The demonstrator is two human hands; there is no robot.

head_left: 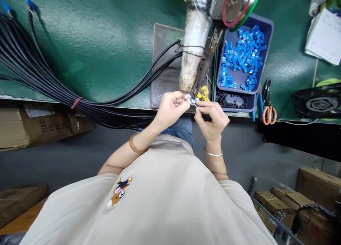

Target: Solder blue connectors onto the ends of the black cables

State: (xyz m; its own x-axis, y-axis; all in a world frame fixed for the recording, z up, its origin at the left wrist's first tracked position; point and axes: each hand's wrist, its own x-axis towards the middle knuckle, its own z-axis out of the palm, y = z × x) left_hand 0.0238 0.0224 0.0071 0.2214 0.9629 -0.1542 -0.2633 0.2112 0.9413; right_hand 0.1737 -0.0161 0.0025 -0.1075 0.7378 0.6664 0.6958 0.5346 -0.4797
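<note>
At the bench's front edge, my left hand is closed in a pinch on a small whitish piece, too small to make out. Facing it, my right hand pinches a small blue connector, and a thin light wire end shows at its fingertips. The two hands' fingertips almost meet. Just behind them lies a crumpled yellow piece. The tip of a white wrapped tube comes down close above my fingers, beside a dark metal arm.
A tray of blue connectors overlaps a bin of small black parts. Orange-handled scissors, blue-handled pliers and a black fan lie right. Black cables, tied in red, run left. A dark board lies beneath the tube.
</note>
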